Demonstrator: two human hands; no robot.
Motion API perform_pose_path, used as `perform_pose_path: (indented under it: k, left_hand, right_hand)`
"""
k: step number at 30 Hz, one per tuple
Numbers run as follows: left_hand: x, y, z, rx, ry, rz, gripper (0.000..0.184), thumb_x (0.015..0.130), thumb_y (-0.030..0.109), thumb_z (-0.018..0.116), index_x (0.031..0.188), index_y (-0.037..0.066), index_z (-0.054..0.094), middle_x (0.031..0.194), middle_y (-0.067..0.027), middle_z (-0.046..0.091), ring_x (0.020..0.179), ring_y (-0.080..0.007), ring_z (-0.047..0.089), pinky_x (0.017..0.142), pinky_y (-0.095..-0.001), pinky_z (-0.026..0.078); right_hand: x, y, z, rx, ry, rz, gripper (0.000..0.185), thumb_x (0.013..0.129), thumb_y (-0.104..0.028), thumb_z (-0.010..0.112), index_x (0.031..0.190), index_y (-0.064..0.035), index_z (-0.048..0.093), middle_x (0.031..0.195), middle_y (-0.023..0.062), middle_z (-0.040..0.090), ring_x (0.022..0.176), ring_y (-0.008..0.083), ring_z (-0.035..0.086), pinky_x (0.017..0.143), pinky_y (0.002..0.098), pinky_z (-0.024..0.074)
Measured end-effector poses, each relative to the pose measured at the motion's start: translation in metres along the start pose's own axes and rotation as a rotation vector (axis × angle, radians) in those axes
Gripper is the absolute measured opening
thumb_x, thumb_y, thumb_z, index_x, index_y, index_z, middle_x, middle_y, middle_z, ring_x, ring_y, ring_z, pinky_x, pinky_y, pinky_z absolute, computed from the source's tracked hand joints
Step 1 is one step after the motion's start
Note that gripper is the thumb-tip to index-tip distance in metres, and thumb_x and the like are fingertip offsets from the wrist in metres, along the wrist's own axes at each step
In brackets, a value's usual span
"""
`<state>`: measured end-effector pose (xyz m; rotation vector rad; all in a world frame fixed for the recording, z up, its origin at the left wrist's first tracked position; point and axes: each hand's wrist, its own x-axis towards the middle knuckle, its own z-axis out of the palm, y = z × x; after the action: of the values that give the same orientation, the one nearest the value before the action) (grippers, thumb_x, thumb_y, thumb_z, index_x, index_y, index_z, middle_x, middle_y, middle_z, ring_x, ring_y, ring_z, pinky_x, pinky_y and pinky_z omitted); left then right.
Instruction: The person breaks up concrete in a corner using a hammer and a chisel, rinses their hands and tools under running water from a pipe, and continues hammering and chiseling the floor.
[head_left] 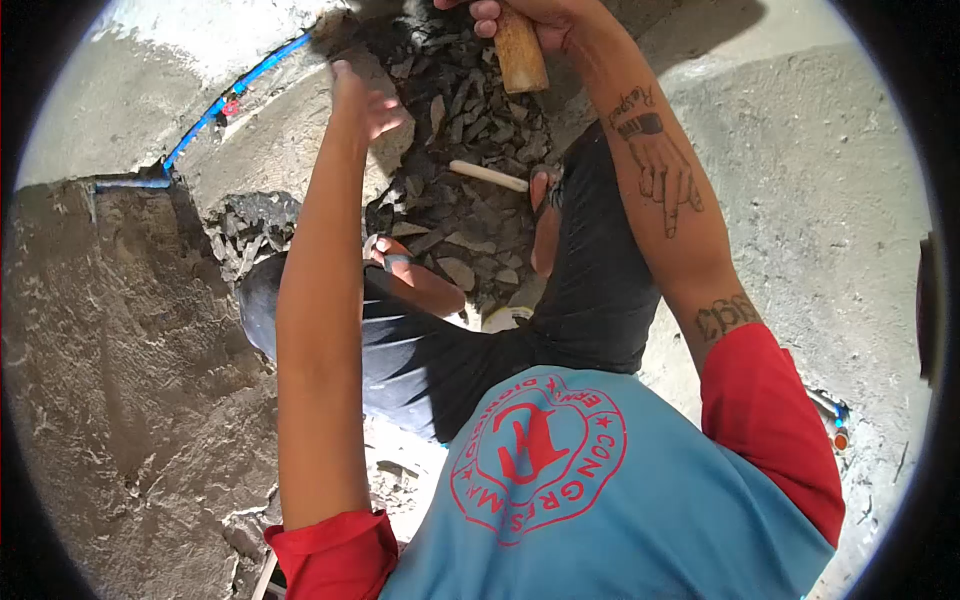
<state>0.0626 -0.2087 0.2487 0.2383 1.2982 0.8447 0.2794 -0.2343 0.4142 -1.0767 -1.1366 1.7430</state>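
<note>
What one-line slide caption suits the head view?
Right hand grips a piece of wood; left hand open near broken rubble.

The bare right hand (545, 18) was truncated by the upper edge of the frame, as was the far end of the brown cylindrical wooden handle (522, 55) in its grip; what the handle belonged to could not be told. The bare left hand (365, 108) was blurred, its fingers indistinct. Contact between the pale, slender wooden stick (488, 176) and the right foot (546, 225) could not be determined. A pale rounded object (507, 318) was largely hidden by the black cloth trousers (595, 280). The small red piece (231, 105) beside the narrow blue pipe (265, 65) was too small to identify.
</note>
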Motion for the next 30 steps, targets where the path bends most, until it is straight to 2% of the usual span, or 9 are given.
perform_pose_path:
  k: [2,4,6,8,15,21,23,27,30]
  left_hand:
    - [0.040,-0.010,-0.025,0.309,0.139,0.146,0.074,0.088,0.059,0.045,0.141,0.007,0.036,0.146,-0.0204,0.033,0.127,-0.0385,0.043,0.094,-0.0605,0.038]
    - [0.085,-0.030,-0.057,1.334,0.259,0.385,0.056,0.080,0.050,0.062,0.115,0.006,0.063,0.123,-0.0197,0.058,0.110,-0.0359,0.058,0.086,-0.0496,0.048]
    - [0.086,-0.067,-0.055,1.632,0.392,0.433,0.045,0.077,0.043,0.067,0.096,0.003,0.069,0.104,-0.0191,0.066,0.098,-0.0350,0.064,0.084,-0.0403,0.050]
    - [0.070,-0.095,-0.032,1.835,0.215,0.506,0.042,0.078,0.039,0.068,0.103,0.005,0.067,0.101,-0.0200,0.066,0.097,-0.0360,0.064,0.082,-0.0433,0.051]
    - [0.091,-0.212,-0.022,2.047,-0.293,0.867,0.025,0.084,0.021,0.062,0.107,0.013,0.066,0.118,-0.0106,0.053,0.115,-0.0296,0.047,0.095,-0.0425,0.041]
    - [0.068,-0.213,0.004,2.348,-0.309,1.067,0.022,0.085,0.012,0.059,0.105,0.010,0.067,0.117,-0.0099,0.051,0.113,-0.0275,0.045,0.096,-0.0416,0.037]
    - [0.072,-0.219,0.008,2.366,-0.319,1.121,0.022,0.085,0.012,0.058,0.105,0.009,0.067,0.117,-0.0102,0.051,0.114,-0.0270,0.044,0.098,-0.0428,0.036]
    - [0.074,-0.224,0.008,2.351,-0.329,1.256,0.020,0.086,0.014,0.059,0.101,0.007,0.069,0.116,-0.0102,0.051,0.117,-0.0264,0.041,0.102,-0.0462,0.032]
    - [0.074,-0.208,0.011,2.455,-0.374,1.146,0.024,0.087,0.017,0.057,0.107,0.006,0.064,0.121,-0.0095,0.052,0.120,-0.0255,0.042,0.102,-0.0501,0.032]
  right_hand:
    - [-0.006,-0.003,-0.002,0.002,0.032,-0.007,0.024,0.090,-0.021,0.064,0.079,0.0001,0.059,0.059,0.0003,0.053,0.047,0.0066,0.049,0.043,0.0207,0.0444]
    - [-0.009,-0.003,-0.006,0.005,0.021,-0.013,0.025,0.090,-0.021,0.063,0.080,0.0008,0.059,0.058,0.0007,0.053,0.047,0.0072,0.049,0.043,0.0212,0.0441]
    - [-0.011,-0.002,-0.011,-0.001,0.013,-0.015,0.025,0.090,-0.022,0.063,0.081,0.0016,0.060,0.057,0.0010,0.053,0.047,0.0077,0.049,0.043,0.0216,0.0438]
    - [-0.009,-0.003,-0.015,0.029,-0.015,0.041,0.027,0.090,-0.022,0.064,0.083,0.0029,0.061,0.058,0.0019,0.054,0.046,0.0088,0.050,0.043,0.0229,0.0430]
    - [-0.011,-0.001,-0.015,0.003,0.005,0.099,0.028,0.089,-0.025,0.065,0.082,0.0025,0.061,0.056,0.0015,0.052,0.045,0.0109,0.047,0.045,0.0253,0.0393]
    - [-0.024,-0.015,-0.016,-0.162,0.007,0.099,0.029,0.091,-0.027,0.061,0.088,0.0020,0.061,0.059,0.0011,0.053,0.048,0.0097,0.047,0.046,0.0246,0.0385]
    - [-0.013,0.010,-0.020,-0.153,0.040,-0.082,0.032,0.085,-0.031,0.069,0.090,-0.0001,0.061,0.082,0.0037,0.061,0.049,0.0001,0.046,0.044,0.0163,0.0442]
    - [-0.017,0.006,-0.020,-0.101,0.067,-0.055,0.036,0.083,-0.031,0.072,0.094,0.0021,0.062,0.085,0.0056,0.062,0.050,0.0010,0.047,0.045,0.0175,0.0450]
    - [-0.013,0.008,-0.032,-0.170,0.052,-0.029,0.038,0.083,-0.030,0.072,0.098,0.0032,0.061,0.087,0.0065,0.063,0.050,0.0010,0.047,0.045,0.0177,0.0454]
